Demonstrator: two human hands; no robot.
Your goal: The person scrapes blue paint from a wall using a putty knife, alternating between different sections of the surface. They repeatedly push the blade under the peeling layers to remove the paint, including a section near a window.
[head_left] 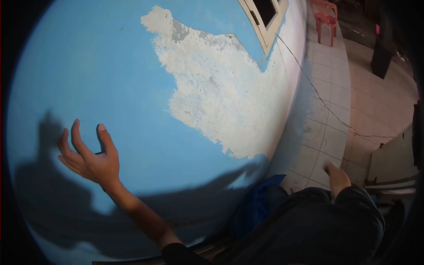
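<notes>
My left hand (90, 161) is raised at the left, in front of the light blue wall (110, 79). Its fingers are spread and slightly curled, the thumb points up, and nothing is held. Whether the fingertips touch the wall is unclear. A dark shadow of the hand and arm falls on the wall. To the right of the hand, a large patch of bare, whitish wall (212, 88) shows where the paint is gone, with ragged edges. No right hand can be made out; the blurred bare limb (339, 179) near the dark clothing looks like a lower leg.
A cream window frame (264, 31) is at the top. A thin cable (316, 92) runs from it across the tiled floor (327, 128). Further off stands a red plastic chair (325, 20). Blue material (256, 212) lies by the wall's base, and a pale board (391, 161) is at the right.
</notes>
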